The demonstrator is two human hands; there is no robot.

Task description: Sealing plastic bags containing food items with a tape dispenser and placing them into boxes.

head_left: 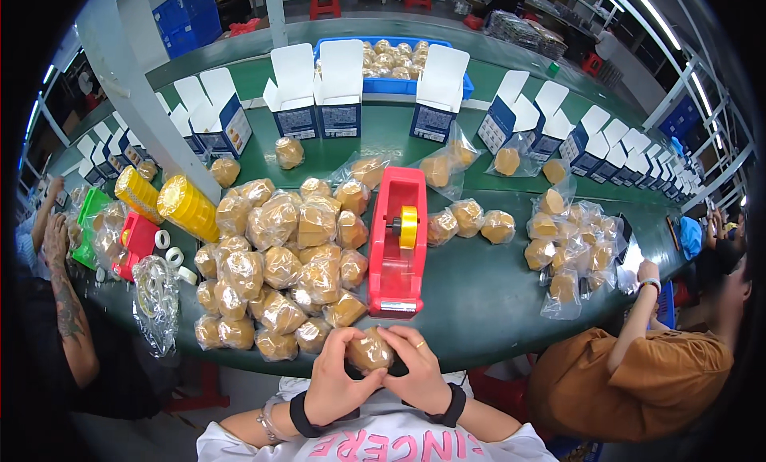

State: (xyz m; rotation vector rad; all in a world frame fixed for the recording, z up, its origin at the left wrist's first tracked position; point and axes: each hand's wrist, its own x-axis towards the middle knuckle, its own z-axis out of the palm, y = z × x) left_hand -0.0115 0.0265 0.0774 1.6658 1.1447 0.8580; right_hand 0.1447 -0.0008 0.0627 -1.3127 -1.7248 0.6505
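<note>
Close to my body, at the table's near edge, I hold a tan faceted lump in clear plastic wrap [369,351] between both hands. My left hand [338,379] closes round its left side, and my right hand [418,373] presses from the right, thumbs towards the bottom. Just beyond my fingers stands a red tape dispenser [386,290] with a yellow tape roll [408,227] mounted in it. Left of the dispenser lies a heap of similar wrapped tan lumps [275,266]. What the lumps are cannot be told.
Open blue-and-white boxes [341,120] line the table's far side. A blue tray [469,88] holds more lumps. At left are stacked yellow tape rolls [186,207] and flat plastic bags [155,306]. Another wrapped pile [570,242] lies right, near a co-worker's arm [634,318].
</note>
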